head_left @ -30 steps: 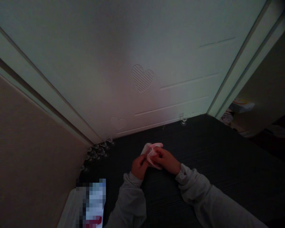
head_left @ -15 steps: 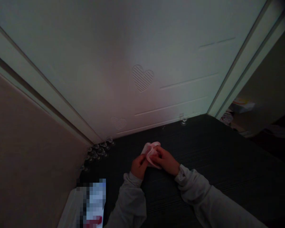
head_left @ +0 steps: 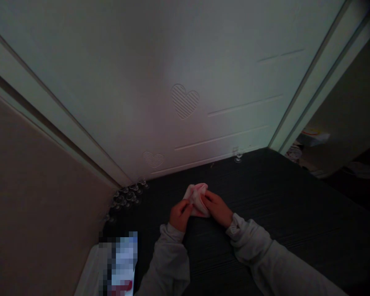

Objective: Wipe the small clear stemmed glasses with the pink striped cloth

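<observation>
A crumpled pink cloth (head_left: 197,197) is held between my two hands over the dark tabletop (head_left: 265,193). My left hand (head_left: 180,216) pinches its left side, with the fingers closed on the fabric. From the right, my right hand (head_left: 218,209) grips the cloth's right edge, thumb and fingers pressed together on it. What may lie inside the folds is hidden. Both forearms are in grey sleeves.
Several small clear glasses (head_left: 126,195) cluster at the back left against the wall. Another glass (head_left: 238,156) stands near the white panel (head_left: 126,82). At the lower left is a pixelated bright screen (head_left: 125,259). A white box (head_left: 314,137) lies beyond the right edge.
The right fingers have shifted from the middle of the cloth to its right edge. The folds have changed shape. My left hand has hardly moved.
</observation>
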The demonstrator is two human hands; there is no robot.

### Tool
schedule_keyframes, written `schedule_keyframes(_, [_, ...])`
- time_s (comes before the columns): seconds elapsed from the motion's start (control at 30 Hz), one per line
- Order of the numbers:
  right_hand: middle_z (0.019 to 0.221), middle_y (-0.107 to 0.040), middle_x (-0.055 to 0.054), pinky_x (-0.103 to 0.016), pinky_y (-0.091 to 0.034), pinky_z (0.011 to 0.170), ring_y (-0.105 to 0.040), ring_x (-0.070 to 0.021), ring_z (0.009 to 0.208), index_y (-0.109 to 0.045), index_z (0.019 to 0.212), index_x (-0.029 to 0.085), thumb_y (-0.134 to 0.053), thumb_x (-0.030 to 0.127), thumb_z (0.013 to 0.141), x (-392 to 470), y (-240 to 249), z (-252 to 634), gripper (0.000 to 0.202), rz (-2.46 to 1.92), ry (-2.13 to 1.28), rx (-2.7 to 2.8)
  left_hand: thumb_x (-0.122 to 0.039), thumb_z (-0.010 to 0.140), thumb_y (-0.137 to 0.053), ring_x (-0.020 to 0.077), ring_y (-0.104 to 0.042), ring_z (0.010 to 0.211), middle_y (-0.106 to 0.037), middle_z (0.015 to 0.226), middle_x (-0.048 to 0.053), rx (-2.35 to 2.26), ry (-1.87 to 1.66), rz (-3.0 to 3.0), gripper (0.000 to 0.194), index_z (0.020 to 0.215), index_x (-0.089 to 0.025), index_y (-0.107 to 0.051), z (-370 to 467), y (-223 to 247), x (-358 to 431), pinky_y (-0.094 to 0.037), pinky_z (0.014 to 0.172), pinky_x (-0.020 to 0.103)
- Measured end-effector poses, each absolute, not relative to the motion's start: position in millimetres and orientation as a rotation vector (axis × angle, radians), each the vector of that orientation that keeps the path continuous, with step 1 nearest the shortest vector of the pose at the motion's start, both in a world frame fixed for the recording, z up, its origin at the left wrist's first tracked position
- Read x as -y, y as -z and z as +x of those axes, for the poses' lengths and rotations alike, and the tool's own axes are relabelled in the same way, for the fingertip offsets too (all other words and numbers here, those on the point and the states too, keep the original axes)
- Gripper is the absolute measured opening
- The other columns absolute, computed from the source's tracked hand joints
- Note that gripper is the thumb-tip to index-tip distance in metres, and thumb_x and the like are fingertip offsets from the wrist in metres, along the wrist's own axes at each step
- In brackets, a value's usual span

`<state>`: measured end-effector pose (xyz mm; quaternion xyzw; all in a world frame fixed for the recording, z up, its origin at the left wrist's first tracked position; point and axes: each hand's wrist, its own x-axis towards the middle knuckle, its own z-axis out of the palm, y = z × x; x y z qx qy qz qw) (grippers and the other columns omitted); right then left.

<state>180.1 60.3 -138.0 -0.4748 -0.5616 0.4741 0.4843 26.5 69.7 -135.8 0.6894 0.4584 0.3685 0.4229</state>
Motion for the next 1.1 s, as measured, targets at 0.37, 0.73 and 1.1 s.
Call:
schedule_keyframes(0.37, [0.090, -0.062, -0.003, -0.034, -0.042, 0.080, -0.056, -0.0187, 0.086, -0.053, 0.096, 0.020, -0.064, 0.031, 0.066, -61.5, 131.5, 178.4, 0.034, -0.940, -1.316, 1.010, -0.038, 0.070, -0.050, 0.0089, -0.035, 0.048, -0.038, 0.052, -0.005, -1.089, -0.980, 1.425, 0.023, 0.071, -0.016, -0.052, 28.3, 131.6, -69.5, -0.028, 0.047, 0.021])
schedule_keyframes(0.73, [0.089, -0.064, -0.004, -0.036, -0.041, 0.082, -0.058, -0.0189, 0.086, -0.054, 0.094, 0.017, -0.064, 0.028, 0.065, -57.5, 133.0, 174.7, 0.033, -0.785, -1.558, 1.105, -0.037, 0.075, -0.049, 0.0160, -0.054, 0.072, -0.060, 0.078, 0.003, -1.061, -0.998, 1.544, 0.025, 0.089, -0.017, -0.057, 27.5, 143.1, -68.7, -0.042, 0.068, 0.027])
schedule_keyframes(1.1, [0.077, -0.066, -0.004, -0.033, -0.045, 0.071, -0.059, -0.0175, 0.072, -0.063, 0.078, 0.015, -0.057, 0.024, 0.065, -58.2, 132.0, 176.4, 0.017, -0.805, -1.637, 0.866, -0.033, 0.073, -0.053, 0.0170, -0.055, 0.078, -0.060, 0.084, 0.004, -1.129, -1.043, 1.551, 0.023, 0.087, -0.016, -0.058, 29.0, 136.1, -71.3, -0.042, 0.073, 0.028])
